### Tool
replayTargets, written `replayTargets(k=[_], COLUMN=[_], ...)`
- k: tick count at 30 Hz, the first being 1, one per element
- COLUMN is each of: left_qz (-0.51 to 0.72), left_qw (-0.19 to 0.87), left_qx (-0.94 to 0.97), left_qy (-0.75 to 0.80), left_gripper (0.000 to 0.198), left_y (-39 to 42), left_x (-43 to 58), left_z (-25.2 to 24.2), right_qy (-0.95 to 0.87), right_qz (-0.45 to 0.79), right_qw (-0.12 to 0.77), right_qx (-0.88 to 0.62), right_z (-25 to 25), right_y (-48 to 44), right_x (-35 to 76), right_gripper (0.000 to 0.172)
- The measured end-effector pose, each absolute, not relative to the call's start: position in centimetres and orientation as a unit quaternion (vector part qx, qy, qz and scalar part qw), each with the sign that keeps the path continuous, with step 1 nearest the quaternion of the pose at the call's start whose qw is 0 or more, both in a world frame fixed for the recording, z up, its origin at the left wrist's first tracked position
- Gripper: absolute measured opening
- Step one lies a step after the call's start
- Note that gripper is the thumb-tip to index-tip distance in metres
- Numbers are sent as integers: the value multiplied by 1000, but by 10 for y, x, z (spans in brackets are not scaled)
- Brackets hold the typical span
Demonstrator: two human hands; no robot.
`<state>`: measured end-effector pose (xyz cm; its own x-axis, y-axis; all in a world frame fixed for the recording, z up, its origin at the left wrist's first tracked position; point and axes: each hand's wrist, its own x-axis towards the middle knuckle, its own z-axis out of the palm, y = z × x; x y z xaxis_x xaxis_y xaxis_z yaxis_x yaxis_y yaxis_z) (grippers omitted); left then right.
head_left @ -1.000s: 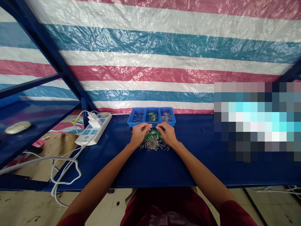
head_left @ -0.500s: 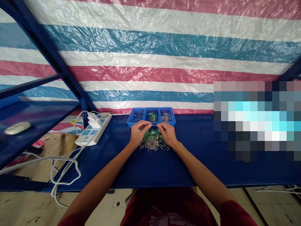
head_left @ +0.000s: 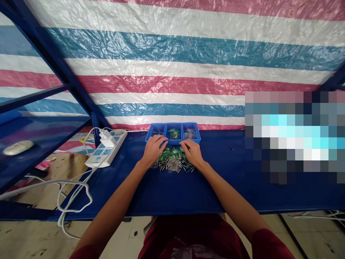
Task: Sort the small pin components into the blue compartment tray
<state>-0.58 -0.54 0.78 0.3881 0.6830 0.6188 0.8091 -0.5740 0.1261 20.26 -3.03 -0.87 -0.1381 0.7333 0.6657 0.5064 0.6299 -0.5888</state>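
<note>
Three joined blue bins stand at the back of the table: the left bin [head_left: 151, 139] has a few thin dark metal pieces, the middle bin [head_left: 174, 141] green pieces, the right bin [head_left: 194, 139] clear plastic pieces. A mixed pile [head_left: 172, 160] of small metal pins or screws, green pieces and clear plastic lies in front. My left hand [head_left: 154, 148] hovers at the left bin's front edge, thumb and fingers apart, nothing visible in it. Over the pile's right side, my right hand [head_left: 192, 151] has its thumb and fingertips pinched together; whatever they hold is too small to make out.
A white power strip [head_left: 106, 149] with plugged-in adapter and white cables [head_left: 87, 194] lies to the left. One small dark piece [head_left: 231, 148] rests on the blue table [head_left: 172, 196] at right. A pale computer mouse [head_left: 18, 147] sits on the left shelf.
My hands were close together with a small thin piece between their fingertips. My left hand has since moved left and its fingers have parted; my right hand has stayed nearly in place.
</note>
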Motion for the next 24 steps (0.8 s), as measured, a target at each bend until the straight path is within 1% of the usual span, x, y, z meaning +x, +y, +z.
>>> replayTargets(k=[4, 7, 17, 19, 21, 24], left_qz=[-245, -212, -194, -224, -291, -420], left_qw=[96, 96, 88, 83, 65, -23], left_qx=[-864, -868, -876, -873, -858, -812], left_qy=[-429, -439, -433, -424, -418, -404], left_gripper=[22, 20, 20, 22, 23, 24], left_y=[-5, -4, -3, -4, -7, -16], left_x=[-5, -6, -6, -6, -4, 3], left_z=[5, 2, 1, 3, 6, 12], right_qy=[-750, -752, -757, -754, -750, -750], right_qz=[113, 116, 116, 118, 127, 162], right_qw=[500, 494, 488, 490, 493, 492], right_qx=[-418, -420, -419, -420, -422, -411], right_z=[-10, -10, -10, -10, -9, -8], right_y=[-30, -30, -30, -30, -31, -32], right_x=[203, 203, 203, 203, 203, 201], right_gripper=[33, 34, 34, 34, 33, 30])
